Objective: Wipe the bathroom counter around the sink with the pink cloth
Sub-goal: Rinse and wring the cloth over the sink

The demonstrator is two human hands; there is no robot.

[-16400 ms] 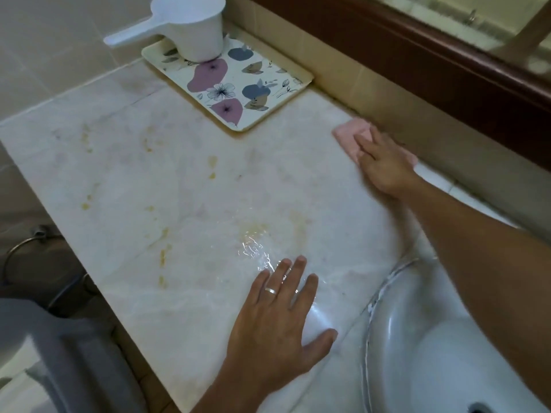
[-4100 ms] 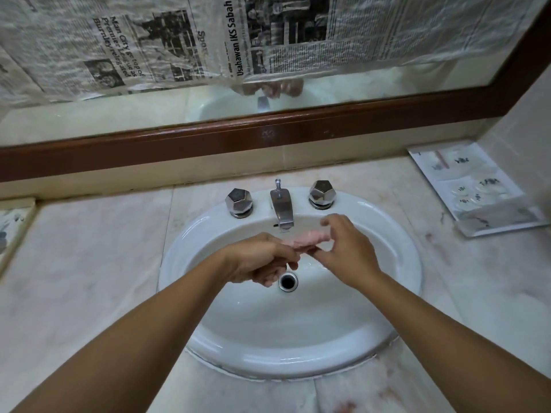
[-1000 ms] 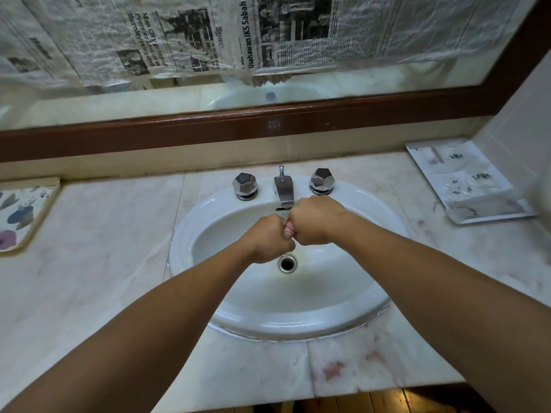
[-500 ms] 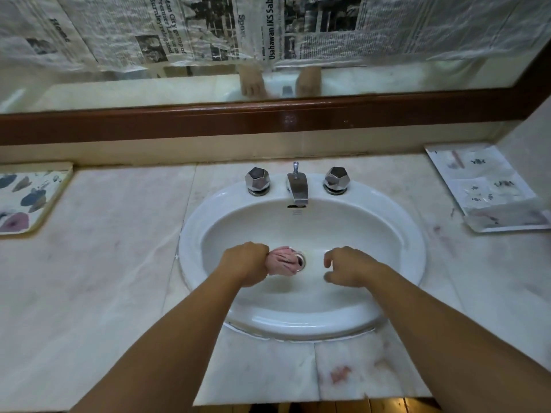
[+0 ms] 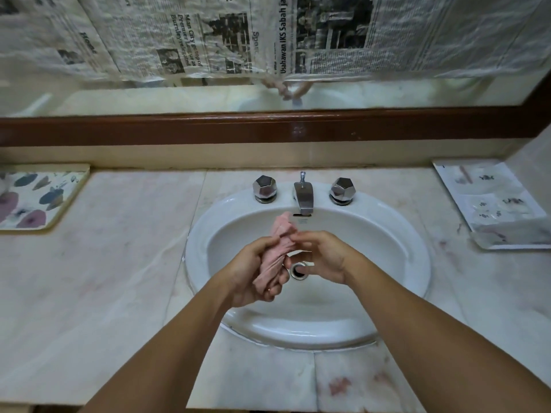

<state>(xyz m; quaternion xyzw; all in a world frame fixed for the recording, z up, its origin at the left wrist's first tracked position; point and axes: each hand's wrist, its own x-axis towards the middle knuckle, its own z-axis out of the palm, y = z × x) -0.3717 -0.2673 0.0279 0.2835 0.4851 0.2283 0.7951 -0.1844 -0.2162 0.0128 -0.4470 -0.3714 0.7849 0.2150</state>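
Observation:
The pink cloth (image 5: 277,248) is twisted into a long crumpled roll above the white sink basin (image 5: 396,257). My left hand (image 5: 250,272) grips its lower part, fingers curled round it. My right hand (image 5: 325,257) pinches the roll near its middle, over the drain (image 5: 299,270). The cloth's upper end sticks up toward the chrome faucet (image 5: 304,195). The marble counter (image 5: 104,263) surrounds the sink on both sides and in front.
Two chrome knobs (image 5: 264,187) flank the faucet. A floral tray (image 5: 32,201) sits at the far left, a clear plastic packet (image 5: 492,204) at the far right. A wood-framed mirror (image 5: 268,126) with newspaper over it runs along the back.
Half a second ago my left hand alone held the balled cloth near the drain and my right hand was apart. Now the cloth is stretched out and both hands hold it.

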